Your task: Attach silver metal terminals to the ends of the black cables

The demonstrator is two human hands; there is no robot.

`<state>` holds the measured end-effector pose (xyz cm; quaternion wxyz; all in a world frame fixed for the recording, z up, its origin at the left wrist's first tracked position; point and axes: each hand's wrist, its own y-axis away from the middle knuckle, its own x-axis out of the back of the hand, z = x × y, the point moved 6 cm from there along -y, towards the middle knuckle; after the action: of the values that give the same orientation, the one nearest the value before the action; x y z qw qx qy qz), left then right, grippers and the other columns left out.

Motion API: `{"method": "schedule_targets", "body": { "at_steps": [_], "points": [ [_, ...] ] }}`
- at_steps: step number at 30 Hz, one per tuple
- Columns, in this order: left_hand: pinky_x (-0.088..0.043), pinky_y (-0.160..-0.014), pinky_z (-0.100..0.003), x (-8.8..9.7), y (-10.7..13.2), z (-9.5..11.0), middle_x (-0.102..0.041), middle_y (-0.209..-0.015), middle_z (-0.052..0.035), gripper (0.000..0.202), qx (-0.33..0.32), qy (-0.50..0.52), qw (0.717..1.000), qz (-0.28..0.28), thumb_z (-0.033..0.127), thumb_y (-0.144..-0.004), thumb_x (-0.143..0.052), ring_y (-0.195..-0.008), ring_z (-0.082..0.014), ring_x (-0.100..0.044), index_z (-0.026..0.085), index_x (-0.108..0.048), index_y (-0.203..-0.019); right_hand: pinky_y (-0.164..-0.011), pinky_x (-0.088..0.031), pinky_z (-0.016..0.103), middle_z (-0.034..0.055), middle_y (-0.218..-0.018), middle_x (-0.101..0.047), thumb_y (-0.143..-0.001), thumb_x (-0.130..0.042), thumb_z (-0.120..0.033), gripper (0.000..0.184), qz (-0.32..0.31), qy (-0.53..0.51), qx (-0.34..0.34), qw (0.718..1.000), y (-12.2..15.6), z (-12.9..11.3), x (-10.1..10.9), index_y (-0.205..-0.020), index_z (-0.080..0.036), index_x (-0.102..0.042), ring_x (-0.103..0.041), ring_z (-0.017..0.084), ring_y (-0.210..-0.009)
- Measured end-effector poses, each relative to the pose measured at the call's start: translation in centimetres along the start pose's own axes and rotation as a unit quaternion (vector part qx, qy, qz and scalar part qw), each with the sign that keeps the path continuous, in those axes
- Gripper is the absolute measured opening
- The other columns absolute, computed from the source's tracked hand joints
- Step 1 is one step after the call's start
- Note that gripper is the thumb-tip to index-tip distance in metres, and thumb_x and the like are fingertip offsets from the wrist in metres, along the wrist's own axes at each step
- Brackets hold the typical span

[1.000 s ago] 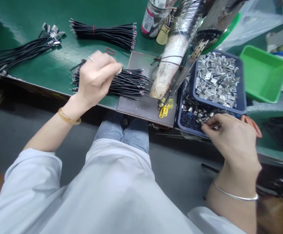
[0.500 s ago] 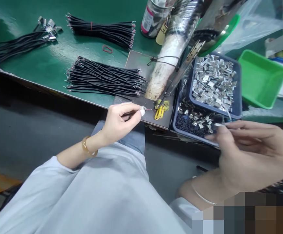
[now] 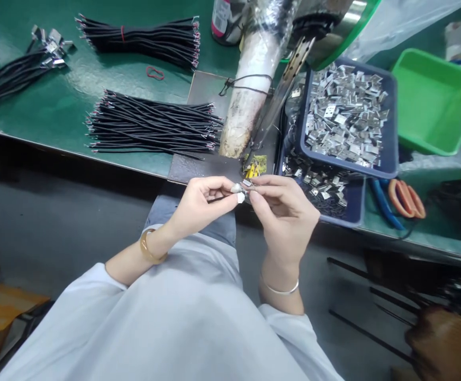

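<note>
My left hand (image 3: 200, 205) is closed, pinching the end of a black cable between thumb and forefinger. Most of that cable is hidden in the palm. White wrapping (image 3: 241, 198) covers its fingertips. Touching it from the right, my right hand (image 3: 288, 211) pinches a small silver metal bracket (image 3: 247, 182) at the cable's end. How the two parts meet is too small to tell. Beyond the hands lies a loose spread of black cables (image 3: 154, 124) with stripped red and white wire ends. Close above the fingertips is a yellow-handled tool (image 3: 252, 169) by a tubular stand.
A blue-grey tray (image 3: 391, 132) of metal brackets rests over a lower bin (image 3: 341, 218) with more brackets and dark scraps. To the right are a green tray (image 3: 432, 106) and orange-and-blue-handled pliers (image 3: 405, 200). A tied cable bundle (image 3: 143, 39) and finished-looking cables (image 3: 11, 66) lie left. A wrapped tube (image 3: 244, 111) slants down centrally.
My right hand has come left from beside the bracket bins, carrying a bracket to my left hand's fingertips. My left hand keeps its pinch. The view has shifted rightward.
</note>
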<state>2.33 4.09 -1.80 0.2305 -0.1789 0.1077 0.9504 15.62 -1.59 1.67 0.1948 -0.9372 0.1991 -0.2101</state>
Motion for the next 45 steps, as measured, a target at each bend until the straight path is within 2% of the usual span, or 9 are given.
{"method": "schedule_targets", "body": {
  "at_steps": [3, 9, 12, 15, 20, 26, 34, 39, 45],
  "points": [
    [-0.045, -0.056, -0.017, -0.3, 0.2, 0.0, -0.064, -0.064, 0.0024, 0.020, -0.007, -0.021, 1.000, -0.005, 0.021, -0.067, -0.088, -0.057, -0.0055, -0.053, 0.013, -0.070, -0.068, -0.073, -0.064, 0.029, 0.0029, -0.095, -0.074, -0.087, -0.070, -0.015, 0.008, -0.020, 0.010, 0.001, 1.000, 0.1, -0.2, -0.4, -0.083, -0.021, -0.072, -0.075, 0.016, -0.087],
    [-0.050, -0.061, -0.018, 0.2, 0.2, 0.2, -0.065, -0.067, 0.0014, 0.031, -0.036, -0.030, 0.998, 0.034, 0.039, -0.070, -0.089, -0.060, -0.0073, -0.057, 0.014, -0.070, -0.073, -0.085, -0.064, 0.034, 0.0018, -0.101, -0.076, -0.086, -0.072, -0.010, 0.017, 0.049, 0.166, 0.146, 0.974, 1.3, -1.8, -0.6, -0.094, -0.025, -0.071, -0.075, 0.017, -0.093],
    [-0.054, -0.066, -0.022, 0.8, 0.1, 0.5, -0.071, -0.071, -0.0026, 0.034, -0.042, -0.032, 0.998, 0.040, 0.046, -0.070, -0.088, -0.066, -0.0111, -0.062, 0.015, -0.075, -0.072, -0.082, -0.064, 0.034, 0.0022, -0.102, -0.076, -0.090, -0.066, -0.010, 0.020, 0.078, 0.156, 0.156, 0.972, 1.6, -1.7, -0.3, -0.102, -0.025, -0.070, -0.075, 0.018, -0.094],
    [-0.052, -0.063, -0.021, 1.0, 0.0, 0.9, -0.070, -0.068, -0.0025, 0.024, -0.046, -0.038, 0.997, 0.041, 0.038, -0.070, -0.088, -0.065, -0.0113, -0.061, 0.016, -0.077, -0.068, -0.075, -0.065, 0.036, 0.0023, -0.100, -0.076, -0.094, -0.061, -0.012, 0.018, 0.120, 0.097, 0.152, 0.976, 1.4, -1.6, 0.4, -0.105, -0.025, -0.068, -0.076, 0.019, -0.093],
    [-0.047, -0.057, -0.018, 0.8, -0.2, 0.9, -0.063, -0.062, 0.0013, 0.015, -0.031, -0.027, 0.999, 0.029, 0.020, -0.065, -0.086, -0.059, -0.0074, -0.054, 0.014, -0.073, -0.063, -0.072, -0.064, 0.032, 0.0012, -0.093, -0.077, -0.089, -0.070, -0.013, 0.012, 0.101, 0.082, 0.158, 0.979, 1.1, -2.1, -0.2, -0.094, -0.023, -0.068, -0.076, 0.018, -0.086],
    [-0.042, -0.053, -0.019, 0.9, -0.6, 0.7, -0.061, -0.062, 0.0011, 0.012, -0.040, -0.056, 0.997, 0.045, 0.023, -0.069, -0.077, -0.057, -0.0076, -0.050, 0.014, -0.070, -0.065, -0.073, -0.065, 0.033, 0.0027, -0.095, -0.076, -0.090, -0.068, -0.014, 0.009, 0.096, 0.042, 0.086, 0.991, 0.8, -0.4, -0.8, -0.092, -0.023, -0.067, -0.076, 0.019, -0.089],
    [-0.031, -0.047, -0.020, 0.9, -1.0, 1.5, -0.050, -0.055, 0.0022, 0.014, -0.097, -0.141, 0.982, 0.083, 0.023, -0.077, -0.070, -0.052, -0.0069, -0.038, 0.014, -0.070, -0.066, -0.077, -0.062, 0.026, 0.0034, -0.094, -0.080, -0.085, -0.071, -0.005, 0.020, 0.082, 0.191, 0.240, 0.948, 0.7, -1.5, -1.5, -0.092, -0.022, -0.064, -0.077, 0.015, -0.084],
    [-0.022, -0.044, -0.020, 0.6, -1.1, 2.2, -0.046, -0.053, 0.0044, 0.015, -0.117, -0.159, 0.976, 0.087, 0.020, -0.078, -0.065, -0.047, -0.0049, -0.028, 0.015, -0.070, -0.065, -0.072, -0.062, 0.027, 0.0013, -0.094, -0.080, -0.091, -0.068, -0.013, 0.013, 0.092, 0.229, 0.261, 0.933, 0.7, -1.4, -1.6, -0.092, -0.024, -0.062, -0.077, 0.015, -0.081],
    [-0.024, -0.044, -0.022, 0.4, -1.2, 2.9, -0.049, -0.053, 0.0045, 0.016, -0.128, -0.164, 0.974, 0.086, 0.018, -0.079, -0.065, -0.046, -0.0049, -0.030, 0.015, -0.070, -0.064, -0.074, -0.063, 0.028, 0.0012, -0.096, -0.080, -0.090, -0.070, -0.014, 0.014, 0.095, 0.232, 0.259, 0.933, 0.5, -1.6, -1.6, -0.093, -0.025, -0.062, -0.077, 0.015, -0.084]
  ]
}}
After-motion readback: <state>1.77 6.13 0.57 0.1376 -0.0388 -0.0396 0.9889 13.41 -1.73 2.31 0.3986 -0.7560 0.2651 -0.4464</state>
